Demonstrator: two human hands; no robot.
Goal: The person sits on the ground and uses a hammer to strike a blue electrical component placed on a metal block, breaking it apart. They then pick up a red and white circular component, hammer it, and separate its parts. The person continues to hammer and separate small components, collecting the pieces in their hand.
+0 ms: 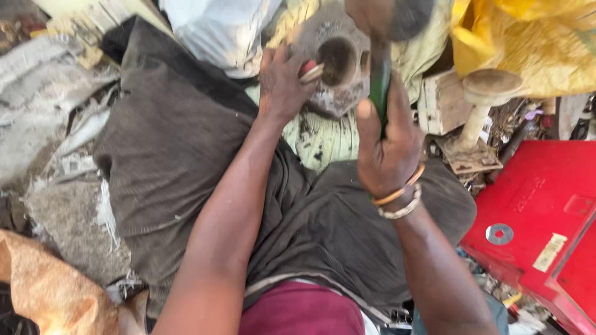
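The metal casting (338,59) is a grimy grey lump with a big round hole through the middle, sitting between the knees on dirty cloth, hole facing up. The hammer (380,74) has a green handle, standing nearly upright just right of the hole, its dark head blurred at the top edge.

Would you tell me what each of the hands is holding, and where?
Right hand grips a hammer by its green handle; left hand steadies a grimy metal part at its edge.

Two hands, left (282,80) and right (388,146), one hammer (380,80), one metal casting (335,59), two bangles (400,198), one red box (540,217)
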